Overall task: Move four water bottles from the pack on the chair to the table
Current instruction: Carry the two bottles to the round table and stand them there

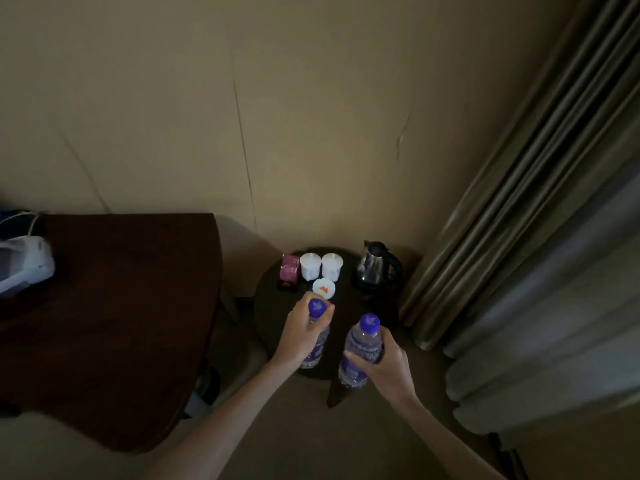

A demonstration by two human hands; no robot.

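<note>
Each of my hands holds a clear water bottle with a purple cap over a small round dark table (273,317). My left hand (303,332) grips the left bottle (317,344) near its neck, upright, low above the table's front part. My right hand (388,365) wraps the body of the right bottle (360,344), which hangs at the table's front edge, slightly tilted. Whether either bottle touches the tabletop I cannot tell. The pack and the chair are out of view.
At the back of the round table stand two white lidded cups (322,266), a white lid with an orange mark (323,288), a pink box (290,268) and a black kettle (379,266). A dark wooden desk (121,323) lies left, curtains (536,237) right.
</note>
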